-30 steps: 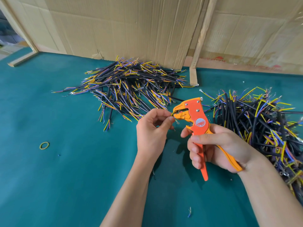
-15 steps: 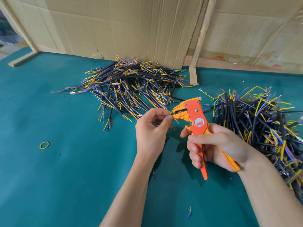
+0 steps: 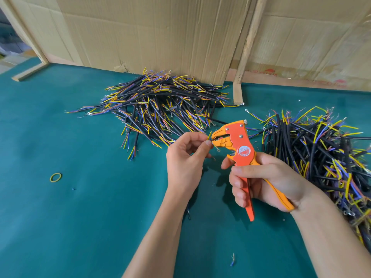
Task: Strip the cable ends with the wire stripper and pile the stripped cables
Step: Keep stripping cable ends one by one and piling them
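Cable ends are what this is all about, and right now one thin yellow-green wire (image 3: 209, 135) is being fed into the nose of the orange wire stripper (image 3: 239, 146), just right of the middle of the frame. There's only the head view, so that's all I've got.

The left hand (image 3: 185, 157) has thumb and forefinger pinched tight on that wire right at the tool's mouth; the rest of the cable is hidden behind the palm, so I can't say how it hangs. The right hand (image 3: 261, 178) is wrapped around both stripper handles, fingers curled over the front one. The handles look spread apart, so my guess is the squeeze hasn't happened.

One heap of cables (image 3: 160, 105) sits upper centre against the cardboard wall (image 3: 160, 37), another heap (image 3: 321, 153) runs down the right edge. Can't honestly tell which is the done pile. A yellow rubber band (image 3: 55, 177) lies on the green mat (image 3: 80, 217) at left, and a little wire offcut (image 3: 232, 259) near the bottom.

If it were me: seat the wire square and straight in the mouth, keep the pinch close so it doesn't buckle, then one firm, even squeeze. Don't yank sideways or you'll nick the strands.
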`<state>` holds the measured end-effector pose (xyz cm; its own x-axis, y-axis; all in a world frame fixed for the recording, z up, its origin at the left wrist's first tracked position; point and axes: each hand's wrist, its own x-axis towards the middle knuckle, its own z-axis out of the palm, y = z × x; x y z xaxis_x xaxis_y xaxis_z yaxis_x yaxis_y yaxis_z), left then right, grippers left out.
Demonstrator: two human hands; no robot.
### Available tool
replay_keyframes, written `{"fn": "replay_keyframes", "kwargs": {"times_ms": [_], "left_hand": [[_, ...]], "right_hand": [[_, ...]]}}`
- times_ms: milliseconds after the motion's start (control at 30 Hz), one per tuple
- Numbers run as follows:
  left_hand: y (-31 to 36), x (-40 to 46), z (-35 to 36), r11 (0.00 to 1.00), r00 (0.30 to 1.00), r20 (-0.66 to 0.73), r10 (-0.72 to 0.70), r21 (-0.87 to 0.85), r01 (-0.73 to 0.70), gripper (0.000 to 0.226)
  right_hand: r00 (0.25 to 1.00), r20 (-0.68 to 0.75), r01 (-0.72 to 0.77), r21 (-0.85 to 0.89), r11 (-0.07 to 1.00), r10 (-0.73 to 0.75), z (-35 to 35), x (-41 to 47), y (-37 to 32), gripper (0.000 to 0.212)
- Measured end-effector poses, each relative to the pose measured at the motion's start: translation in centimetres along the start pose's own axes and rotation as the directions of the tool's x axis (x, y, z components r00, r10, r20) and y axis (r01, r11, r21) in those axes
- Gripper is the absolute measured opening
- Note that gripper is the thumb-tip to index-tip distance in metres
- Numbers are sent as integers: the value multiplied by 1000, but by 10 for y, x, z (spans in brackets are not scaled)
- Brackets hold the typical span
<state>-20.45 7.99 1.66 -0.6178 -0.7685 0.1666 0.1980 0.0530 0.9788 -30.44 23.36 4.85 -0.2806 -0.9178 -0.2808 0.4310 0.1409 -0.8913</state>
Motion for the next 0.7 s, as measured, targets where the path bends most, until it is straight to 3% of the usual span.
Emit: {"fn": "replay_keyframes", "kwargs": {"times_ms": [367,700], "left_hand": [[2,-1,1,1000,1000,11,-11,15,11,15],[4,-2,1,998,1000,0,-25,51,25,19]], "right_hand": [[1000,7,19,1,1000,-19,-4,-4,-2,57],[1000,30,-1,-22,1000,2,-3,-5,-3,59]]}}
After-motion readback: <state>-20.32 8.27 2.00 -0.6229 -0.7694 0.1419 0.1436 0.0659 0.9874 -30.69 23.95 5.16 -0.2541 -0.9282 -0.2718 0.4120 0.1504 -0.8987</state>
